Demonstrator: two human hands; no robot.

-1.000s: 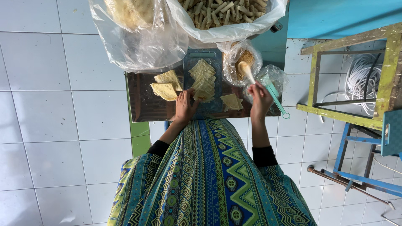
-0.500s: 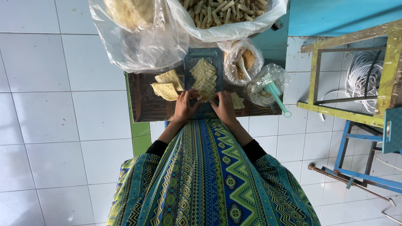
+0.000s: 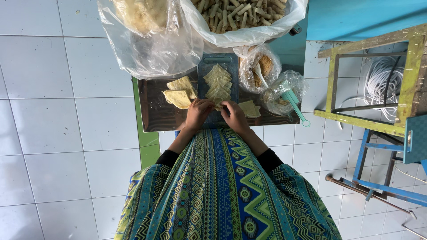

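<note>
Pinching one wrapper (image 3: 216,106) together, left hand (image 3: 199,113) and right hand (image 3: 234,116), grips clamped; wrapper stack (image 3: 218,82) runs lengthwise away; two spooned bags.

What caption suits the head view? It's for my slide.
Both hands, left hand and right hand, fold a wrapper at the stacked wrappers.

- Dark wooden board (image 3: 153,116) carries everything.
- Cutting board (image 3: 203,66) at its middle, stacked wrappers (image 3: 218,81) on top.
- Loose wrappers (image 3: 179,93) toward its left edge.
- Two small plastic bags (image 3: 284,91) near its right edge.
</note>
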